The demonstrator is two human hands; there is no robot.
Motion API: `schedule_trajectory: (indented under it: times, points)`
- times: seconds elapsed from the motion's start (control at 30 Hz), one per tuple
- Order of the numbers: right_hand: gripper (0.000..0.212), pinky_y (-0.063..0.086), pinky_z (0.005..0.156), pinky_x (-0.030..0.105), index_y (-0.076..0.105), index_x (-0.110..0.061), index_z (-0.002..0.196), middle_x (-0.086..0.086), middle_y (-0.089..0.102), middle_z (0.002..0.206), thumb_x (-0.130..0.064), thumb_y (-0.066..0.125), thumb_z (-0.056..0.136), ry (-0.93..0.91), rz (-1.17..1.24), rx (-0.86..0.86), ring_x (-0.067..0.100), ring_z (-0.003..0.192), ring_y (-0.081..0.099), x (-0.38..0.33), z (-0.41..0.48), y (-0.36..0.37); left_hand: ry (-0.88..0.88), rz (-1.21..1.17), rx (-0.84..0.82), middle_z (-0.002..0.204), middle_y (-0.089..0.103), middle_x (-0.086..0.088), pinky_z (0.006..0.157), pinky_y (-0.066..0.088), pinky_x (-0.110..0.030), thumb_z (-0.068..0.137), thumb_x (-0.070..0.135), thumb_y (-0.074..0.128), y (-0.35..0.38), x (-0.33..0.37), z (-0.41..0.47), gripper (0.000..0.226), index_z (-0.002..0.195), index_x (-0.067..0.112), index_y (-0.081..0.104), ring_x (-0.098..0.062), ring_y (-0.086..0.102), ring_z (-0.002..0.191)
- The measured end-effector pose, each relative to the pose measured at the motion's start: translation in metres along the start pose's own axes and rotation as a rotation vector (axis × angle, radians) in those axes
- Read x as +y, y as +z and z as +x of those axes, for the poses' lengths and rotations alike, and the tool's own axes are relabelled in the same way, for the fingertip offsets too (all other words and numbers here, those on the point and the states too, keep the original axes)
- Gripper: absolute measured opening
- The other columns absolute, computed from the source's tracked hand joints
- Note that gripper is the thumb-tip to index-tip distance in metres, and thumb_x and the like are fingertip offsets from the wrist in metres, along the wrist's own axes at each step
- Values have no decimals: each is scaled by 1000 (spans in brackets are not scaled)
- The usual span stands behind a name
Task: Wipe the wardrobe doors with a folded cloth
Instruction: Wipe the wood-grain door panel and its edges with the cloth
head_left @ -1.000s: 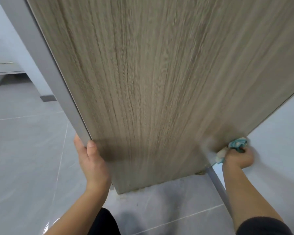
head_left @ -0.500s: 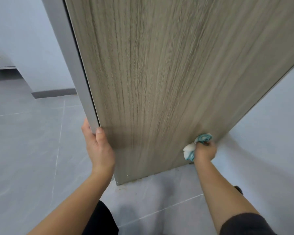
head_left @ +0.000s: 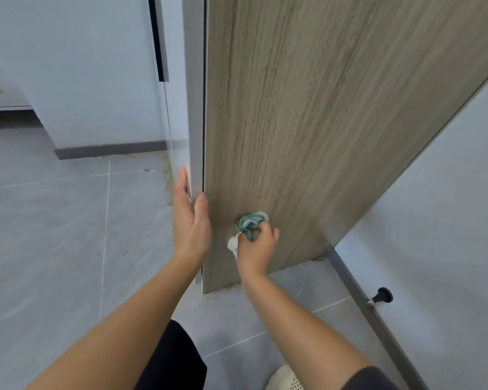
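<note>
An open wood-grain wardrobe door point(head_left: 307, 122) fills the upper middle and right of the head view, its grey front edge turned toward me. My right hand point(head_left: 258, 244) grips a bunched white cloth with teal trim point(head_left: 250, 222) and presses it against the door's lower part, near the free edge. My left hand point(head_left: 190, 220) holds that free edge low down, fingers straight behind it and the thumb on the wood face.
Grey floor tiles point(head_left: 68, 235) spread to the left, with a dark skirting strip point(head_left: 110, 149) under a pale wall. A grey base rail with a black doorstop knob point(head_left: 382, 295) runs along the right. My white shoe point(head_left: 283, 378) shows at the bottom.
My right hand has swept the cloth leftward across the door's lower part, from the hinge side to near the free edge. The view has swung, so the door edge now stands upright.
</note>
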State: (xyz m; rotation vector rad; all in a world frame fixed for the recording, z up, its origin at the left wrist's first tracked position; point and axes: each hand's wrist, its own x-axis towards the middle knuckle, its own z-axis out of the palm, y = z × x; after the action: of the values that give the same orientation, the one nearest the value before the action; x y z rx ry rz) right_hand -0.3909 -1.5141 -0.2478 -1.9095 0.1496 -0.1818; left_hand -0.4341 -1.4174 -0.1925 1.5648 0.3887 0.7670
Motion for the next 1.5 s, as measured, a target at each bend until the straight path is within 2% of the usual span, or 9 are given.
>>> schedule_trajectory:
  times: [0.3,0.47,0.53,0.6,0.73,0.87,1.07,1.23,1.5]
  points:
    - [2,50,76,35,53,-12,83,10,55,92,-14,54,83,-185,-43,-184,19,88,60,-17,-37,6,20,-19,-9,156,27,1,116,26,-49,91,30,35,0,-4,-1,63,152,24,19,-15,25,144]
    - [19,41,74,6,58,-12,89,-2,51,96,4,64,79,-74,9,-183,4,80,53,-17,-38,9,41,-24,-64,158,25,1,118,25,-34,95,19,34,-5,-4,0,61,153,15,18,-3,28,141]
    - [22,42,78,8,61,-12,96,1,56,100,1,65,78,104,220,-183,-1,84,55,-16,-38,8,64,37,-128,158,25,3,115,25,-21,96,19,34,-17,-10,1,58,153,14,20,4,28,138]
    - [24,47,79,17,62,-17,99,2,63,99,-3,65,80,160,272,-182,6,89,62,-21,-36,6,24,52,-198,155,32,6,116,27,-28,100,21,39,-32,-25,0,53,151,17,27,-1,30,140]
    - [22,50,69,22,63,-20,95,2,69,93,-5,67,79,365,344,-177,15,83,65,-24,-27,6,-279,124,-114,130,53,9,104,42,-36,100,21,50,-48,-46,-18,31,130,18,48,-13,50,126]
    - [28,57,83,37,64,-14,103,7,69,100,0,67,80,591,506,-235,22,94,67,-32,-19,6,-689,268,-132,110,61,-7,85,54,-44,93,36,57,-58,-47,-25,21,100,17,54,-21,62,98]
    - [26,56,66,30,59,-5,110,13,66,97,3,63,86,739,684,-336,20,79,65,-52,-14,-5,-1137,-238,-248,97,68,-18,63,56,-33,89,47,60,-51,-23,-23,42,97,6,55,-27,69,81]
    - [14,58,67,31,63,-9,100,13,69,102,-9,66,87,659,535,-399,24,92,68,-55,-11,-18,-1077,-485,49,94,64,-20,55,59,-23,90,15,65,-34,-13,-20,18,94,-1,58,-25,66,79]
    - [16,59,58,27,67,-6,99,11,69,90,-5,66,83,604,373,-333,19,73,67,-45,-5,-10,-964,-407,185,91,68,-16,66,60,-24,88,10,68,-25,-30,-28,17,96,0,57,-25,69,85]
